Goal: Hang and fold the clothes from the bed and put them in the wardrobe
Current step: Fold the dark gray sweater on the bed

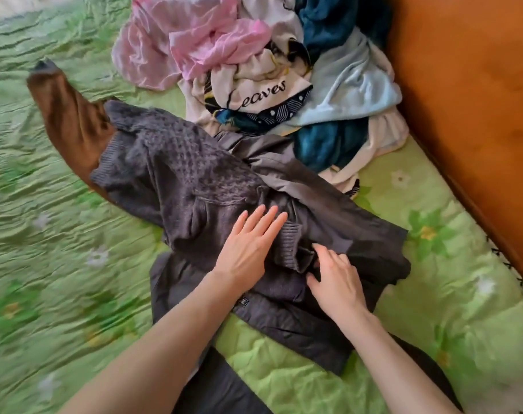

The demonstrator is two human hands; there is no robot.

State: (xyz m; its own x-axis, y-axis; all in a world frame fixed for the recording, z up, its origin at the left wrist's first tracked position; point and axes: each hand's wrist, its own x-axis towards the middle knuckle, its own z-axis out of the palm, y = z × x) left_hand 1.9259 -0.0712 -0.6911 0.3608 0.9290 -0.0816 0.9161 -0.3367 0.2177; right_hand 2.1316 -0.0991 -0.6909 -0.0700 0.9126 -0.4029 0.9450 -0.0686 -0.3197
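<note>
The left hand (248, 249) lies flat with straight fingers pressed on the dark grey knitted sweater (176, 180), so that grip is open and only presses. The right hand (336, 279) sits just beside it, to its right; its fingers curl into a fold of the sweater's ribbed hem (290, 249), pinching the fabric there. The sweater spreads away from both hands, up and to the left, and lies over a dark grey smooth garment (329, 204) that runs under the hands and out to the right of the right grip. Beyond the sweater's far left end, well apart from the hands, a brown sleeve (66, 115) sticks out onto the green flowered bedspread (60, 264). Farther ahead of the hands is a heap of clothes: a pink piece (191, 46), a white piece printed "Leaves" (254, 94), a light blue piece (349, 85) and a dark teal piece (329, 22). To the right of the right grip stands a wooden board (478, 100) along the bed's edge
</note>
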